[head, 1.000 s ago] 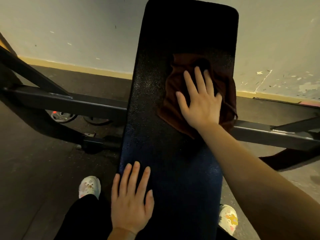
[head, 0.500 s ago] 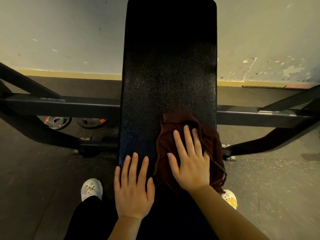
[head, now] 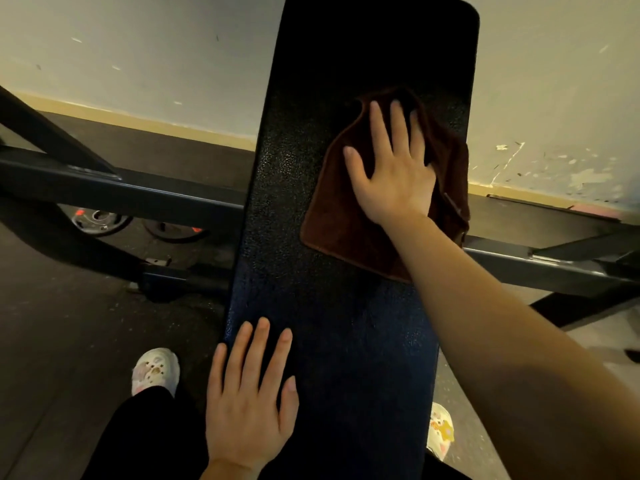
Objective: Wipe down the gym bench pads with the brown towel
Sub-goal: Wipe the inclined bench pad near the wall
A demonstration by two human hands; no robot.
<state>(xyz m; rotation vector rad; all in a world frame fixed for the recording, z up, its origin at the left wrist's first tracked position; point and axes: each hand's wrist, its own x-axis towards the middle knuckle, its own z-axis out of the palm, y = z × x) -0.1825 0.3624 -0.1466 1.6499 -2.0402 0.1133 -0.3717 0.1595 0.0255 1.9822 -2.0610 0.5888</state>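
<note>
A long black textured bench pad (head: 311,289) runs away from me toward the wall. The brown towel (head: 339,216) lies bunched on the pad's far right half. My right hand (head: 391,171) presses flat on the towel with fingers spread and straight. My left hand (head: 249,400) rests flat on the pad's near left edge, fingers straight, holding nothing. The towel's right side hangs over the pad's right edge.
A dark steel frame bar (head: 114,192) crosses under the pad from left to right. Weight plates (head: 100,220) lie on the dark floor at left. My white clogs (head: 156,370) stand on either side of the bench. A scuffed pale wall (head: 138,57) is close behind.
My right hand has pushed the towel from the pad's near part back up toward its far end. My left hand stays flat on the near left edge.
</note>
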